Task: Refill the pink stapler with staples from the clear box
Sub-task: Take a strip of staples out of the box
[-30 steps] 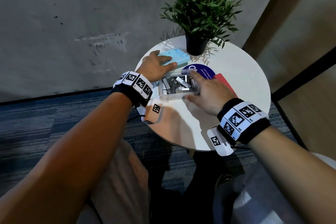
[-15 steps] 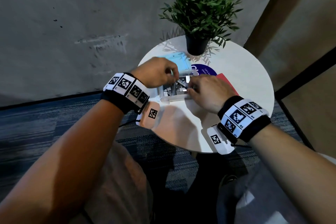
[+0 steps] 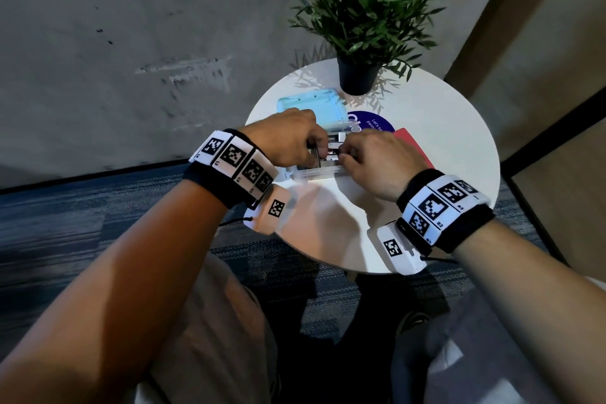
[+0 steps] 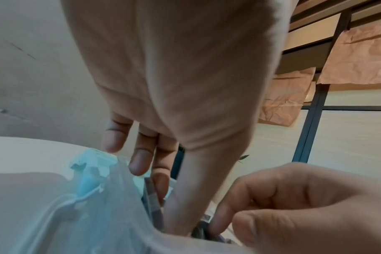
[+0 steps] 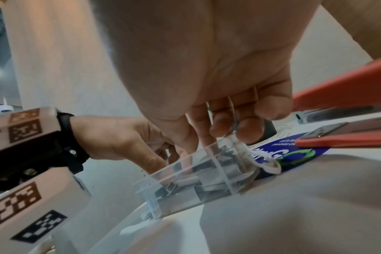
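The clear box (image 3: 319, 170) stands on the round white table (image 3: 442, 128), its light-blue lid (image 3: 308, 108) folded back behind it. Grey staple strips (image 5: 213, 182) lie loose inside the box (image 5: 185, 194). My left hand (image 3: 319, 154) reaches into it from the left. In the left wrist view this hand (image 4: 163, 197) pinches a grey staple strip (image 4: 151, 195) between thumb and fingers, beside the lid (image 4: 91, 163). My right hand (image 3: 344, 154) curls over the box's right end, and its fingers (image 5: 222, 127) grip that wall. The pink stapler (image 3: 414, 141) lies open (image 5: 342, 96) just right of the box.
A potted green plant (image 3: 359, 75) stands at the table's far edge, behind the box. A round blue sticker (image 3: 373, 123) lies under the box's far right corner. Concrete wall on the left, carpet below; the table's near edge is by my wrists.
My left hand left the blue lid, which now lies folded back, and dipped into the box. My right hand shifted from the box's side to curl over its right end.
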`<move>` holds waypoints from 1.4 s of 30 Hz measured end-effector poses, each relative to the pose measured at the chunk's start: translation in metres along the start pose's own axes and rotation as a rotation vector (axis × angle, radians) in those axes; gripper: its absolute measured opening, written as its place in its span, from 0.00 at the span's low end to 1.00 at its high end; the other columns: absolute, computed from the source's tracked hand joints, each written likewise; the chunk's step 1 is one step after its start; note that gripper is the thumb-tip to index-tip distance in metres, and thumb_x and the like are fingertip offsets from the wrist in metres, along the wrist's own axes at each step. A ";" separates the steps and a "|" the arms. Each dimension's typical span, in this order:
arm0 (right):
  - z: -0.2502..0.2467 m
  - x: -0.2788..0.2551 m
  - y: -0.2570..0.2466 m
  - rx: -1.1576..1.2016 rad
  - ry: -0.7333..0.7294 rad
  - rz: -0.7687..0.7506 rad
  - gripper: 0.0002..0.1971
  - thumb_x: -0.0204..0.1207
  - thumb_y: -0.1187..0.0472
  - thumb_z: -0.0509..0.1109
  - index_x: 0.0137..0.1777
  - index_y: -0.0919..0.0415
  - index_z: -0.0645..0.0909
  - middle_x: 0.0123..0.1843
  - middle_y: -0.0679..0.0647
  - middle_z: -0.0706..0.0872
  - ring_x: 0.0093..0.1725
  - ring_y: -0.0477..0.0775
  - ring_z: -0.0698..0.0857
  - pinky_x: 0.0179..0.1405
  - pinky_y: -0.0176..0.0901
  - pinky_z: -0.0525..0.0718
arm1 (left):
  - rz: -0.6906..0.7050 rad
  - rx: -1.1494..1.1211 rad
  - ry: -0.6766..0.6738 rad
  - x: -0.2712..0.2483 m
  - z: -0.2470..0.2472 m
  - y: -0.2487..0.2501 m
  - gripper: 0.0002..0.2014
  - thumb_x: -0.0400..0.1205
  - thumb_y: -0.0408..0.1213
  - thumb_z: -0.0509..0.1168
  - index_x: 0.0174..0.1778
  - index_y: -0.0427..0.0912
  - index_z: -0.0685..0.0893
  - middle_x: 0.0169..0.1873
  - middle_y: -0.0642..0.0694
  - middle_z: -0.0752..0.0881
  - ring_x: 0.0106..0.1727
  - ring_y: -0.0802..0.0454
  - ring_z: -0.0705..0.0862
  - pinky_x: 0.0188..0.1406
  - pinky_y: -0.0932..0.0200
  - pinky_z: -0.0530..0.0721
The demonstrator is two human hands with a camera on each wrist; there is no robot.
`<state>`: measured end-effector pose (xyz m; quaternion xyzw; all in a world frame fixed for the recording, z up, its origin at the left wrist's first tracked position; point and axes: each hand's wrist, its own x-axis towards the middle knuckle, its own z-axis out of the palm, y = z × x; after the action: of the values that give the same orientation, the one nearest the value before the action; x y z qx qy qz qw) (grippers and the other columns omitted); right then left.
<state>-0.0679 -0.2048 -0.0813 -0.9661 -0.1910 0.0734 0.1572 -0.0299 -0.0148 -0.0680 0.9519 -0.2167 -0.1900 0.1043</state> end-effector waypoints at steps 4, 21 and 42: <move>0.000 0.000 0.000 -0.007 -0.004 -0.002 0.12 0.84 0.50 0.63 0.55 0.55 0.85 0.54 0.54 0.85 0.53 0.58 0.84 0.50 0.52 0.83 | 0.021 0.006 0.043 -0.001 -0.001 0.000 0.04 0.76 0.43 0.74 0.45 0.54 0.88 0.48 0.50 0.77 0.58 0.50 0.74 0.60 0.44 0.79; 0.001 0.001 -0.001 0.015 0.014 0.009 0.12 0.84 0.49 0.63 0.55 0.54 0.84 0.52 0.52 0.85 0.50 0.56 0.84 0.47 0.50 0.82 | 0.059 0.061 0.105 -0.004 -0.006 0.000 0.06 0.76 0.45 0.71 0.47 0.54 0.82 0.45 0.57 0.82 0.51 0.52 0.76 0.55 0.53 0.75; 0.001 0.004 0.003 0.120 0.162 -0.006 0.10 0.87 0.56 0.63 0.57 0.57 0.84 0.53 0.53 0.87 0.44 0.51 0.75 0.42 0.43 0.66 | 0.099 -0.666 0.210 -0.002 -0.008 -0.009 0.10 0.77 0.31 0.75 0.52 0.41 0.84 0.43 0.35 0.91 0.41 0.52 0.85 0.47 0.54 0.82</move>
<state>-0.0637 -0.2059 -0.0833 -0.9571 -0.1760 0.0060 0.2301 -0.0256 -0.0052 -0.0625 0.8683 -0.1770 -0.1458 0.4398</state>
